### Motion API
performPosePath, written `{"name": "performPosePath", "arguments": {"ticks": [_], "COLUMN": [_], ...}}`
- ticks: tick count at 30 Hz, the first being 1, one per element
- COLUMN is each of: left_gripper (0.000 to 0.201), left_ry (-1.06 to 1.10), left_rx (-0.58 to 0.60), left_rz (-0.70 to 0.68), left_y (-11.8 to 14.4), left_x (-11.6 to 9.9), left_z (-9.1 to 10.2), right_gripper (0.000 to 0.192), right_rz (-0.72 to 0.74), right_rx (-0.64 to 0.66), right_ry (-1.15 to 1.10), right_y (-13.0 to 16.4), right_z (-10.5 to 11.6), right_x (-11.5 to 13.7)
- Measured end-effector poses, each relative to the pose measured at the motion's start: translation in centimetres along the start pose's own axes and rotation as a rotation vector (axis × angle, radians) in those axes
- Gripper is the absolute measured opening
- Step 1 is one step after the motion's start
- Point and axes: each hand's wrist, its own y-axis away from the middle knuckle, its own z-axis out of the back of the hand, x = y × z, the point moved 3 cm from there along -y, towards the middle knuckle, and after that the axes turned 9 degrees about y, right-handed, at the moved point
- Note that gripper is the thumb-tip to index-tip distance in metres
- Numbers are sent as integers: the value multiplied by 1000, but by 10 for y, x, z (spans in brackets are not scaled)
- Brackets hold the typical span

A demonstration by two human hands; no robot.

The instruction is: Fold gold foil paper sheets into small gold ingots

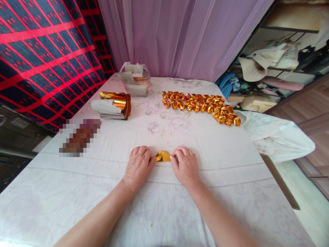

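White floral cloth covers the table point(154, 206); lilac curtain point(180, 34) hangs far.
Left hand point(137, 164) and right hand point(185, 165) pinch a small shiny gold foil fold point(162, 156); crinkled gold foil pieces point(203, 105) lie far right.

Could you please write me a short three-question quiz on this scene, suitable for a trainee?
1. True or false: both hands touch the gold paper.
2. Where do the folded gold pieces lie: A, far right of the table; B, in a drawer; C, on the floor?
3. Which sits nearer the curtain: the foil stack or the plastic bag?

Key: 1 true; 2 A; 3 the plastic bag.
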Motion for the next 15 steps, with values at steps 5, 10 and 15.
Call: {"name": "performPosePath", "arguments": {"ticks": [5,10,15], "left_gripper": [16,24,39], "left_ry": [-27,-60,-84], "left_rx": [4,-15,97], "left_rz": [16,-89,-354], "left_y": [0,-1,-4], "left_x": [-2,-8,-14], "left_z": [-1,-1,-4], "right_gripper": [7,6,6], "right_rz": [-8,-21,-19], "right_rx": [12,11,6], "right_ry": [-6,-9,-13], "right_y": [0,-1,-1], "right_z": [0,-1,-1], "right_x": [0,-1,-1]}}
